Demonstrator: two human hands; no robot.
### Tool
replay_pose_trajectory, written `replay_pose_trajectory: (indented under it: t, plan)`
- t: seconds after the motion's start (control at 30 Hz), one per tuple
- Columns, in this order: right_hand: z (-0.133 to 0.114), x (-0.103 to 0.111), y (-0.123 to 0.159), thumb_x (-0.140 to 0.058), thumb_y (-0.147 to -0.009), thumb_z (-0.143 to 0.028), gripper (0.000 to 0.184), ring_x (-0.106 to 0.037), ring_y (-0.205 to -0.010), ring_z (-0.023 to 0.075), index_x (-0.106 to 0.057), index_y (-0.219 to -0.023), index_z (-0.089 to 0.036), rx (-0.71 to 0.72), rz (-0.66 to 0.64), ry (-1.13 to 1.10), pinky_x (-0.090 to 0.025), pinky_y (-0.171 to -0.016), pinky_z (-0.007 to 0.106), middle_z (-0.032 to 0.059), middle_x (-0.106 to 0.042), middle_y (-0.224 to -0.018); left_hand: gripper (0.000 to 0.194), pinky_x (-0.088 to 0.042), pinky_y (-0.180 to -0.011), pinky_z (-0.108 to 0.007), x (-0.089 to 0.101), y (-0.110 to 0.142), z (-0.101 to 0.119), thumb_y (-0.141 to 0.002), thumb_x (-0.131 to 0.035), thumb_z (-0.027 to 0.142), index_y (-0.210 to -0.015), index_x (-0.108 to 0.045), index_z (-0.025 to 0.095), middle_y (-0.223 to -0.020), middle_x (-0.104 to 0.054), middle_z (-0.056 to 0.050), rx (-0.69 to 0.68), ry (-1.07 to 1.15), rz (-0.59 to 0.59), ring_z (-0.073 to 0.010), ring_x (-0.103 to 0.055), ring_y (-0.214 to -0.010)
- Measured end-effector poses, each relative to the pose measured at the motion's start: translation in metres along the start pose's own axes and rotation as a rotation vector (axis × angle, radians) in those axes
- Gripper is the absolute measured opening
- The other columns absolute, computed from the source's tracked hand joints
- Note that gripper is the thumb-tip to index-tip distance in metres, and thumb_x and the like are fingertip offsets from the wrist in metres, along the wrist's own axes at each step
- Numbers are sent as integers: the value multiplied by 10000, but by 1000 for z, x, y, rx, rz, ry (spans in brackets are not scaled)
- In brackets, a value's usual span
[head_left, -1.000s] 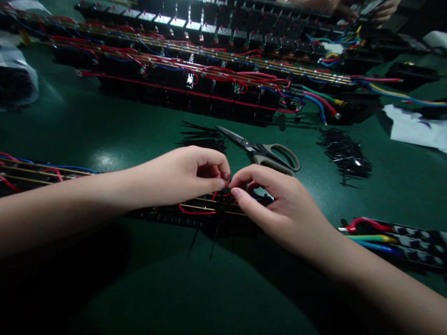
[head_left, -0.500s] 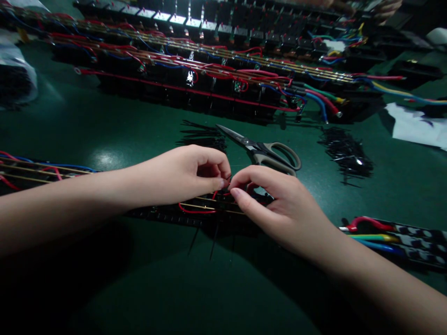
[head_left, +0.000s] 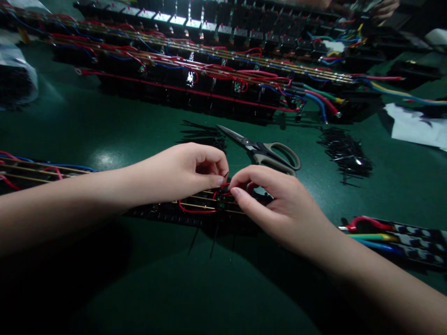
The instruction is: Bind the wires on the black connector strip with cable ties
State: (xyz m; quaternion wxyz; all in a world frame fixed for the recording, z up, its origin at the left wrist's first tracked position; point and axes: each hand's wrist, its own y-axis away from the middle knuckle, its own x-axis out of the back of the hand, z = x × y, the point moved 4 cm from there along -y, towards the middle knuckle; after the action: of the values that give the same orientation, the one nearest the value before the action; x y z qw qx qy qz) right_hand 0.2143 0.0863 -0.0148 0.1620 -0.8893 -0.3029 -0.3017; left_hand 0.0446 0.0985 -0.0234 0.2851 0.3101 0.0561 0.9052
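My left hand point(head_left: 181, 172) and my right hand point(head_left: 279, 204) meet fingertip to fingertip over a long black wired strip point(head_left: 195, 211) that lies across the green table point(head_left: 139, 135). Both hands are closed in a pinch on a thin black cable tie point(head_left: 225, 179) above the strip's red wires point(head_left: 195, 210). Two loose tie tails point(head_left: 202, 242) stick out below the strip toward me. Just beyond my right hand lie grey-handled scissors point(head_left: 265, 151).
Rows of black wired strips point(head_left: 195, 79) with red, blue and yellow leads fill the back. Piles of black cable ties point(head_left: 344, 153) lie right of and behind the scissors. Another strip end point(head_left: 391, 237) lies at right, white paper point(head_left: 415, 125) far right. Another person's hands point(head_left: 380, 9) are at the top right.
My left hand has lifted slightly and drawn back a little from my right, so a short length of the tie shows between the fingertips. My right hand has barely moved.
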Motion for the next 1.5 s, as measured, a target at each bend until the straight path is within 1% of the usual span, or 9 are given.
replay_pose_trajectory:
  t: [0.27, 0.57, 0.7, 0.8, 0.9, 1.07, 1.23, 1.33, 1.5]
  plan:
    - [0, 1, 0, -597, -928, -123, 105, -641, -750, 135, -677, -883, -173, 3, 21, 6, -485, -682, 251, 8, -707, -836, 171, -483, -653, -239, 1, -1, 1, -853, -601, 340, -856, -688, 193, -786, -702, 13, 3, 57, 25, -149, -637, -734]
    - [1, 0, 0, -599, -926, -111, 102, -628, -749, 122, -680, -878, -151, 18, 27, 9, -473, -679, 233, 9, -702, -833, 168, -479, -647, -246, 1, -2, -2, -864, -585, 341, -862, -674, 199, -797, -691, 13, -10, 40, 35, -150, -635, -743]
    - [2, 0, 1, -601, -928, -122, 96, -628, -745, 122, -680, -882, -151, 22, 31, 8, -475, -677, 234, 6, -701, -830, 158, -436, -584, -244, 2, 0, -2, -878, -555, 341, -847, -650, 219, -755, -658, 28, 8, -50, 97, -138, -588, -681]
    - [3, 0, 1, -598, -929, -122, 100, -632, -745, 122, -680, -882, -153, 19, 29, 7, -476, -672, 235, 5, -701, -830, 138, -409, -547, -232, 2, 1, -2, -873, -546, 324, -837, -638, 227, -720, -625, 36, 36, -61, 135, -126, -547, -636]
    - [3, 0, 1, -600, -930, -122, 98, -635, -747, 124, -679, -883, -155, 17, 29, 3, -476, -672, 236, 5, -703, -833, 138, -401, -542, -228, 1, -1, -3, -872, -549, 334, -845, -636, 230, -712, -618, 33, 66, -46, 122, -125, -535, -629]
    - [2, 0, 0, -602, -929, -124, 96, -638, -752, 126, -679, -882, -157, 23, 36, 12, -477, -679, 236, 6, -706, -834, 178, -418, -563, -243, 1, -5, -4, -871, -557, 383, -870, -632, 222, -763, -634, 16, 75, -5, 68, -136, -547, -662]
    - [2, 0, 1, -597, -931, -116, 104, -645, -756, 121, -686, -893, -154, 16, 40, 13, -478, -681, 224, 8, -710, -840, 131, -437, -562, -232, 0, -4, -4, -816, -594, 323, -871, -633, 211, -790, -656, 4, 122, 124, 11, -141, -583, -689]
    - [2, 0, 1, -601, -931, -114, 103, -643, -754, 117, -689, -896, -153, 11, 40, 19, -476, -676, 220, 5, -709, -839, 104, -444, -558, -217, 0, -3, -3, -784, -611, 286, -841, -633, 202, -760, -653, 8, 137, 148, 7, -129, -580, -670]
    - [2, 1, 1, -597, -927, -109, 109, -641, -764, 115, -689, -887, -153, 17, 38, 19, -475, -677, 215, 7, -711, -845, 146, -459, -567, -224, -1, -3, -4, -790, -616, 329, -848, -647, 199, -769, -669, 3, 139, 136, -9, -137, -598, -680]
